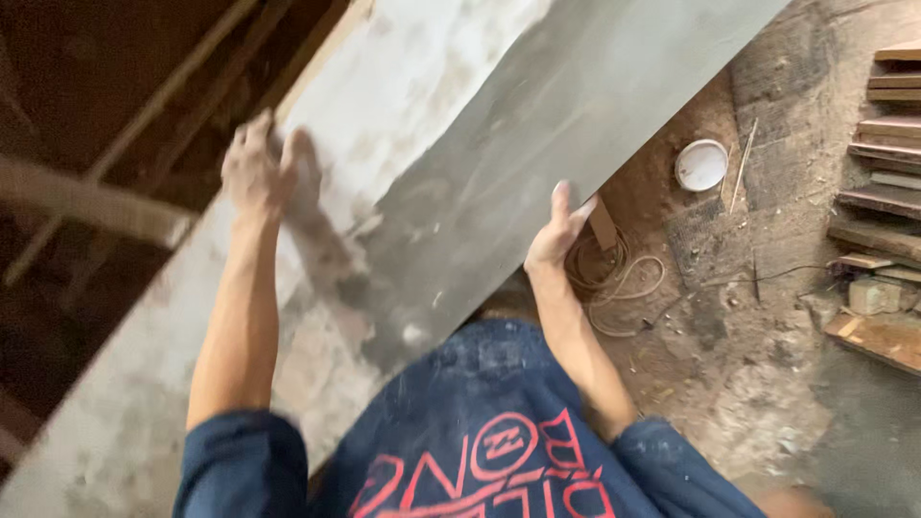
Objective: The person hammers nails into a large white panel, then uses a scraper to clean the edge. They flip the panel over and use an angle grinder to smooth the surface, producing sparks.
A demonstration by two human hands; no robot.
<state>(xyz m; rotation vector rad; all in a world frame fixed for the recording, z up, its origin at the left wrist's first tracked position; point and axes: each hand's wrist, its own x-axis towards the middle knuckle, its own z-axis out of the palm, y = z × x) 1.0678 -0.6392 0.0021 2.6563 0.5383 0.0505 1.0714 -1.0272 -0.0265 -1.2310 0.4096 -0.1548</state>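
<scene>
Long grey dusty flat panel [499, 125] runs diagonally, lower left to upper right, before the chest; left hand [257, 165] lies flat, fingers spread, on its face; right hand [559, 230] grips its lower edge

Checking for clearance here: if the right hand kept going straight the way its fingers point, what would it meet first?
Nothing new: the right hand already grips the edge of the large grey board, and its fingers point along that surface, probably just sliding further up it.
</scene>
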